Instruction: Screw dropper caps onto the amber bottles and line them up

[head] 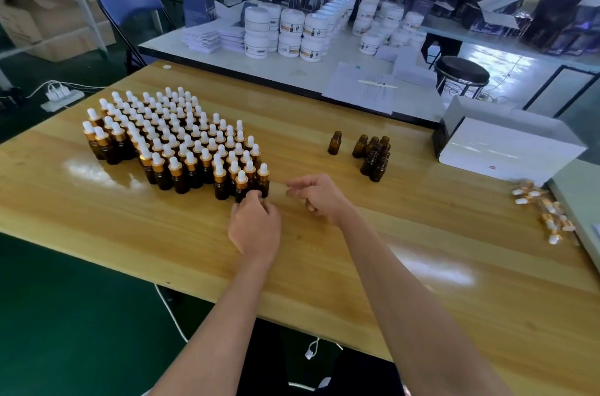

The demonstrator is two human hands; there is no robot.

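Uncapped bottles (370, 163): one alone, roughly eight clustered; capped bottles (162, 175) dozens.

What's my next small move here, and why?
Probably release the front capped bottle and send the right hand to the lone uncapped bottle. The left hand holds it standing against the block of capped bottles, the right holds nothing, and loose dropper caps wait.

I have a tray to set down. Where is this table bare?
The table is bare between the capped bottles and the open bottles, and at its near-left corner. Crowded: capped bottles left, loose caps far right.
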